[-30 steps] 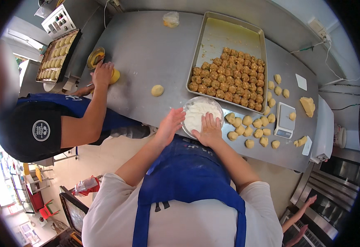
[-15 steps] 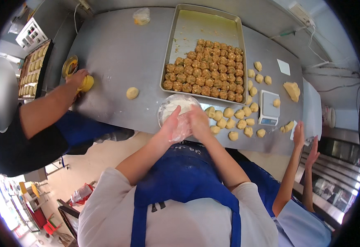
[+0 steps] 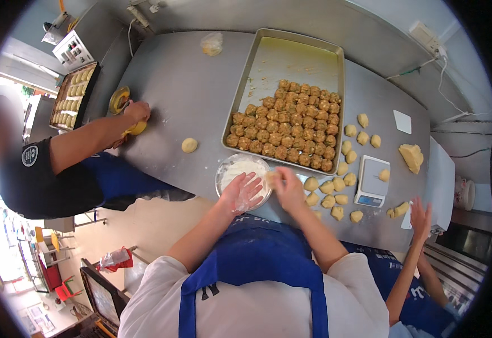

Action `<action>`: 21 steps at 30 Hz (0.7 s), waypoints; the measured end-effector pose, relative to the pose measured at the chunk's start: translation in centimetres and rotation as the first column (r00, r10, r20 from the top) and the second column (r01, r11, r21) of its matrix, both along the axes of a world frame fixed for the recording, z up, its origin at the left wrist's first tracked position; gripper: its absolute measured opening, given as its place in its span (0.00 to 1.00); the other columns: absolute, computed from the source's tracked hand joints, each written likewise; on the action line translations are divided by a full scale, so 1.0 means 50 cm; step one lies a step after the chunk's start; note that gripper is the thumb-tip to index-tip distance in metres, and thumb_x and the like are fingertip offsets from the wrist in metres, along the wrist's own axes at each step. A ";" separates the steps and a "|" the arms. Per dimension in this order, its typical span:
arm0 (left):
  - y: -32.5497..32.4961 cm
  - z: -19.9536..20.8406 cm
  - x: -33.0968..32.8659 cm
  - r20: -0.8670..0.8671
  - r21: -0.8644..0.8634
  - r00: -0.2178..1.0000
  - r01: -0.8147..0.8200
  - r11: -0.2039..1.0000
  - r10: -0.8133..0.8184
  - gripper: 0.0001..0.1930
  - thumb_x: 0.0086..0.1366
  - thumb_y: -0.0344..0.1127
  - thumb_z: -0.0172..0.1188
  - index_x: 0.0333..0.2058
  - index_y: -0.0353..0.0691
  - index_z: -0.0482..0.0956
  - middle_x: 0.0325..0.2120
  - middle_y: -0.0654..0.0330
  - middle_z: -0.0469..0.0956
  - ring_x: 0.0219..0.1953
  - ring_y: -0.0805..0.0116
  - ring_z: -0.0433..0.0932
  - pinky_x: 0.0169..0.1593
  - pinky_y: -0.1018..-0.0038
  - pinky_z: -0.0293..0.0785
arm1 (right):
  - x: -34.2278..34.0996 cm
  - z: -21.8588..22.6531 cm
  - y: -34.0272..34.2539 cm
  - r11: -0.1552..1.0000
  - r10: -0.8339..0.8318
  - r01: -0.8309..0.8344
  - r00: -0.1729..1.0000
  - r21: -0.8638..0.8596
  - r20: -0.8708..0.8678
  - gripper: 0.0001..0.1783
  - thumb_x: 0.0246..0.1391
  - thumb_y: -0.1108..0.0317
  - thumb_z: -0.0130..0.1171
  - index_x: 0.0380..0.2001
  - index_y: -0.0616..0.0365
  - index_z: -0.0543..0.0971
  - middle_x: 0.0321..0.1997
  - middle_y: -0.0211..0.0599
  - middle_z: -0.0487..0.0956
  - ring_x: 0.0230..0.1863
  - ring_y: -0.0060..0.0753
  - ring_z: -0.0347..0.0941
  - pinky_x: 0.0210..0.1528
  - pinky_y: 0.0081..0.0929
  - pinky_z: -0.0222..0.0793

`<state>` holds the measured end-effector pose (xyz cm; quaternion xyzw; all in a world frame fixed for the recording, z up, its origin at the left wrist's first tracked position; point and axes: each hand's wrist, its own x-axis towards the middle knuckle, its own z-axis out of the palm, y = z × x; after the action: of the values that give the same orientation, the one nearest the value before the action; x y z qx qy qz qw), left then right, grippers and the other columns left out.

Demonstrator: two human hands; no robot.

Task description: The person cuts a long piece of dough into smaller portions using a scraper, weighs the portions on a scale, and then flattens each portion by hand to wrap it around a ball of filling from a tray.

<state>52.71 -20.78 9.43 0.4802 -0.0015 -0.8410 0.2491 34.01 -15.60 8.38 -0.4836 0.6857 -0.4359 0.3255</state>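
Observation:
My left hand (image 3: 242, 192) is open, palm up, over the near edge of a clear bowl of white flour (image 3: 233, 170); flour dusts its palm. Just right of it, my right hand (image 3: 288, 188) has its fingers closed on a small piece of pale yellow dough (image 3: 270, 179), partly hidden and blurred, by the bowl's right rim. Several dough pieces (image 3: 328, 201) lie beside my right hand. Beyond the bowl, a large metal tray (image 3: 291, 47) holds rows of brown filling balls (image 3: 282, 124). One round dough ball (image 3: 189, 145) sits left of the bowl.
A co-worker's hand (image 3: 137, 111) holds a yellow object near a small bowl (image 3: 119, 99) at left. Another person's hand (image 3: 420, 221) is raised at right. A scale (image 3: 370, 188) bears one dough piece; a dough lump (image 3: 411, 158) lies beyond. A plastic bag (image 3: 211, 43) is at the back.
My hands were together over the flour bowl; now they are apart, the left palm turned up and the right holding dough. The whole view has shifted slightly.

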 end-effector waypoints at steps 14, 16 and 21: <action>-0.069 0.169 0.002 -0.455 -0.268 0.841 0.185 0.946 -0.293 0.44 0.64 0.76 0.37 0.63 0.42 0.64 0.58 0.53 0.71 0.59 0.56 0.72 0.61 0.61 0.70 | 0.212 0.208 -0.081 0.816 -0.007 -0.135 0.970 -0.562 -0.243 0.32 0.61 0.44 0.45 0.59 0.55 0.70 0.60 0.50 0.72 0.62 0.56 0.65 0.66 0.50 0.53; -0.084 0.154 0.008 -0.452 -0.288 0.838 0.187 0.939 -0.305 0.44 0.64 0.76 0.36 0.63 0.43 0.64 0.58 0.52 0.71 0.60 0.56 0.71 0.62 0.59 0.69 | 0.221 0.159 -0.109 0.949 -0.031 -0.075 0.944 -0.306 -0.327 0.35 0.64 0.40 0.39 0.59 0.57 0.70 0.60 0.51 0.72 0.62 0.54 0.66 0.68 0.48 0.52; -0.078 0.083 0.021 -0.226 -0.378 0.945 0.137 0.915 -0.235 0.44 0.64 0.77 0.33 0.63 0.45 0.63 0.59 0.52 0.70 0.60 0.55 0.71 0.63 0.56 0.67 | 0.194 0.168 -0.125 0.939 0.101 -0.169 0.968 -0.298 -0.229 0.17 0.57 0.60 0.48 0.41 0.58 0.79 0.34 0.43 0.76 0.41 0.50 0.70 0.54 0.46 0.58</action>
<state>53.77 -24.67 13.57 0.3068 -0.1670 -0.9036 0.2481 43.71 -21.84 16.80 -0.6187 0.6027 -0.4629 0.1990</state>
